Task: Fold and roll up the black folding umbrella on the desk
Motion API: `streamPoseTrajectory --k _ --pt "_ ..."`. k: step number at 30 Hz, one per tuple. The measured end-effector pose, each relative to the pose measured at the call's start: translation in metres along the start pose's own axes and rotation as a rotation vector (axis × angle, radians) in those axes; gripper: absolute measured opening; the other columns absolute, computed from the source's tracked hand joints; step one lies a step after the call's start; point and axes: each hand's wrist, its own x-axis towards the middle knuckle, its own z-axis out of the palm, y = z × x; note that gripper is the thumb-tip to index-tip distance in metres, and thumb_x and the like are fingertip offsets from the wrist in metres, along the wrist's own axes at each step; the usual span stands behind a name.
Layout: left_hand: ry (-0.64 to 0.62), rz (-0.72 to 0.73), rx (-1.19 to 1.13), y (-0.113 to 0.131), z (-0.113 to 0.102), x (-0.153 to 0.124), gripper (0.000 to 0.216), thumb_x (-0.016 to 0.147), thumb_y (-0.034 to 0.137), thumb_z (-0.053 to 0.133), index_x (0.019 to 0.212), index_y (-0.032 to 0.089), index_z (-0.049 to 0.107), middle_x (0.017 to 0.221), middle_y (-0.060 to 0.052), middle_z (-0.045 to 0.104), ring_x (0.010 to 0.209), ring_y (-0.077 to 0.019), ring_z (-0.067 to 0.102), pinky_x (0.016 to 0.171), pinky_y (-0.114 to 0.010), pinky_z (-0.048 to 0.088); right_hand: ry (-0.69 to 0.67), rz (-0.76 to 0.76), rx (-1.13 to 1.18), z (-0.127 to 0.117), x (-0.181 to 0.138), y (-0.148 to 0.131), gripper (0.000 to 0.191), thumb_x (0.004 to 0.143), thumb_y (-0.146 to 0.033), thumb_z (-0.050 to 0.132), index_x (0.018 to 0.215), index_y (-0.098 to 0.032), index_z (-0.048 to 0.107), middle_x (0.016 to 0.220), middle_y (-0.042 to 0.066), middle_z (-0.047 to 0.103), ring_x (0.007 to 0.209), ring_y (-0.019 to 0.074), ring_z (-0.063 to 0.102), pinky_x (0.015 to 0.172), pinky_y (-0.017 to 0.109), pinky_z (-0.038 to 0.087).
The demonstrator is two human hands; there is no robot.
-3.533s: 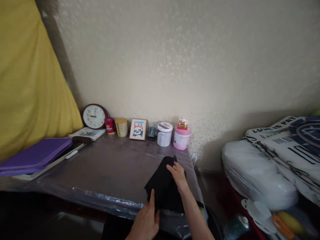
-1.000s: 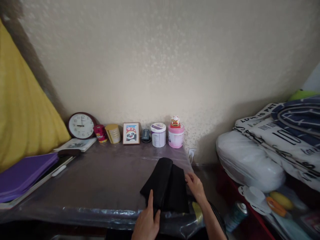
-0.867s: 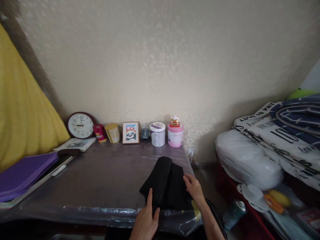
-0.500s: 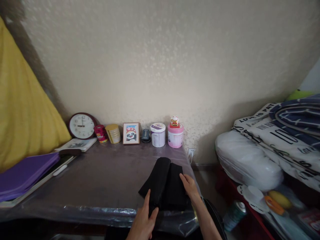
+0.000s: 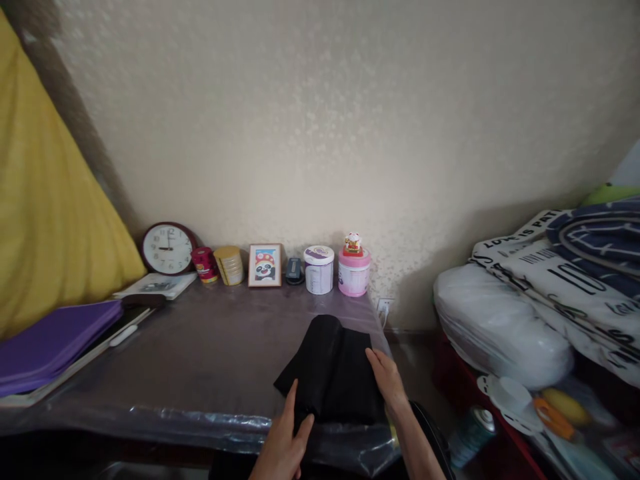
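A folded black cloth (image 5: pixel 333 370) lies near the front right corner of a table (image 5: pixel 210 353) covered with clear plastic sheet. My left hand (image 5: pixel 283 443) rests at the cloth's near left edge, forefinger stretched out onto it, fingers apart. My right hand (image 5: pixel 387 377) lies flat against the cloth's right edge, fingers extended and touching the fabric.
Along the wall stand a round clock (image 5: pixel 167 248), a red tin (image 5: pixel 205 264), a gold tin (image 5: pixel 229 265), a framed panda picture (image 5: pixel 265 265), a white tub (image 5: pixel 319 269) and a pink tub (image 5: pixel 354 272). A purple folder (image 5: pixel 47 337) lies at left. Bedding (image 5: pixel 540 300) is piled at right.
My right hand slid from on top of the cloth to its right edge. The cloth now lies flatter and more evenly folded. My left hand stayed at the near edge.
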Motion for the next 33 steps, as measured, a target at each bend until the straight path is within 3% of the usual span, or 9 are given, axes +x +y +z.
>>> streamPoseTrajectory --k 3,6,10,14,20,25,29,33 --pt "0.023 0.027 0.055 -0.001 0.003 0.0 0.064 0.086 0.041 0.032 0.138 0.027 -0.003 0.094 -0.009 0.062 0.03 -0.0041 0.045 0.03 -0.017 0.035 0.013 -0.054 0.028 0.006 0.004 -0.012 0.039 0.072 -0.051 0.046 0.058 -0.017 0.056 0.056 0.0 0.054 0.057 0.0147 0.049 0.055 0.025 0.038" --pt "0.032 0.032 0.124 0.001 0.003 -0.001 0.066 0.085 0.04 0.034 0.139 0.022 0.0 0.095 -0.011 0.064 0.039 -0.0089 0.054 0.044 -0.023 0.045 0.019 -0.109 0.067 0.014 0.009 -0.027 0.038 0.074 -0.05 0.045 0.061 -0.017 0.058 0.059 0.0 0.056 0.058 0.0148 0.05 0.055 0.025 0.039" --pt "0.065 0.08 0.193 0.001 0.002 0.0 0.068 0.084 0.038 0.037 0.139 0.016 0.003 0.104 -0.012 0.064 0.075 -0.0177 0.065 0.077 -0.03 0.046 -0.027 -0.122 0.101 0.031 0.016 -0.045 0.038 0.075 -0.048 0.045 0.072 -0.015 0.062 0.067 0.003 0.062 0.065 0.0171 0.055 0.061 0.026 0.041" --pt "0.057 0.146 0.246 -0.007 0.002 0.006 0.069 0.083 0.038 0.039 0.139 0.015 0.006 0.117 -0.012 0.057 0.102 -0.0206 0.057 0.091 -0.032 0.038 -0.057 -0.107 0.117 0.057 0.024 -0.054 0.036 0.075 -0.045 0.046 0.081 -0.014 0.064 0.073 0.006 0.065 0.07 0.019 0.058 0.064 0.027 0.043" --pt "0.049 0.189 0.265 -0.016 0.002 0.013 0.067 0.083 0.033 0.038 0.138 0.01 0.008 0.129 -0.012 0.046 0.113 -0.0186 0.049 0.096 -0.029 0.034 -0.129 -0.02 0.069 0.09 0.033 -0.054 0.036 0.077 -0.037 0.047 0.099 -0.011 0.06 0.082 0.009 0.068 0.074 0.0201 0.062 0.064 0.028 0.045" --pt "0.064 0.194 0.271 -0.018 0.002 0.012 0.067 0.083 0.034 0.037 0.138 0.009 0.01 0.133 -0.013 0.041 0.116 -0.0197 0.046 0.098 -0.03 0.032 -0.211 -0.03 -0.106 0.1 0.032 -0.052 0.039 0.081 -0.032 0.045 0.111 -0.009 0.053 0.087 0.01 0.068 0.08 0.0199 0.063 0.066 0.026 0.044" --pt "0.105 0.194 0.355 -0.015 0.003 0.008 0.065 0.083 0.033 0.037 0.137 0.007 0.013 0.133 -0.015 0.04 0.116 -0.0209 0.046 0.098 -0.031 0.031 -0.282 -0.046 -0.248 0.098 0.028 -0.062 0.038 0.084 -0.033 0.043 0.114 -0.011 0.051 0.076 0.006 0.069 0.071 0.0167 0.065 0.062 0.023 0.042" --pt "0.148 0.223 0.313 -0.001 0.004 -0.005 0.072 0.084 0.031 0.036 0.138 0.006 -0.005 0.13 -0.017 0.044 0.113 -0.0195 0.049 0.096 -0.028 0.033 -0.349 -0.096 -0.24 0.095 0.024 -0.071 0.039 0.086 -0.036 0.037 0.114 -0.011 0.048 0.06 0.002 0.067 0.058 0.0146 0.064 0.058 0.022 0.041"
